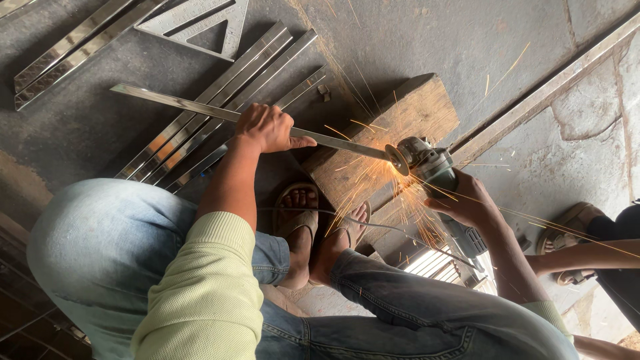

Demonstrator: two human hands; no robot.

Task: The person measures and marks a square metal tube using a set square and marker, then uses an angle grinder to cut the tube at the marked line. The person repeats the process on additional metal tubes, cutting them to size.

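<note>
Lowest in the frame were the person's bent knees in blue jeans and a pale green sleeve, with two sandalled feet [313, 223] at the centre, toes bare and just below the shower of sparks [393, 193]. A thin cord [320, 212] ran across those feet towards the tool.

The right hand [470, 200] was wrapped around the body of an angle grinder [433, 167], right of centre. The left hand [267, 128] was closed on a long, flat steel strip [200, 107], thumb stretched along it. The strip ran from the upper left down to the grinder's disc, its end resting on a worn wooden block [400, 123].

The risks looked plain: sparks were landing on bare toes and denim, the cord lay close to the disc's path, and the strip was held by one bare hand only, so a snag could jerk it loose.

The strip looked bright, narrow and straight, polished enough to mirror the light.

Further up lay a bundle of shiny metal bars [227, 100] and a grey triangular square [200, 23]. At the right edge was another person's sandalled foot [567, 223].
</note>
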